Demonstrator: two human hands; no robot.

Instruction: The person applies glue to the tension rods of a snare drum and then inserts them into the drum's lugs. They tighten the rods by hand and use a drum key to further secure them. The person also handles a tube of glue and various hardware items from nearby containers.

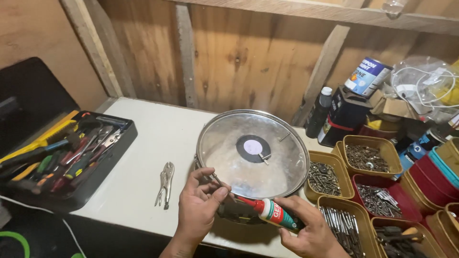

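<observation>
My right hand is closed around a small glue tube with a red nozzle, which points up and to the left toward my left hand. The left grip is narrow: thumb and forefinger pinch a thin metal pin just at the near rim of the round steel lid. The lid lies dome-down over a pot on the white tabletop, with a dark disc at its centre and a small screw beside it.

To do this step well, I judge the nozzle tip should meet the pin close to the pinch, the tube squeezed gently so only a bead comes out, and the left grip kept steady against the rim so the pin does not swing. Glue reaching my fingertips would be the main risk.

Locking pliers lie on the tabletop to the left, apart from the lid. A black tray of hand tools sits farther left; tubs of screws stand to the right.
</observation>
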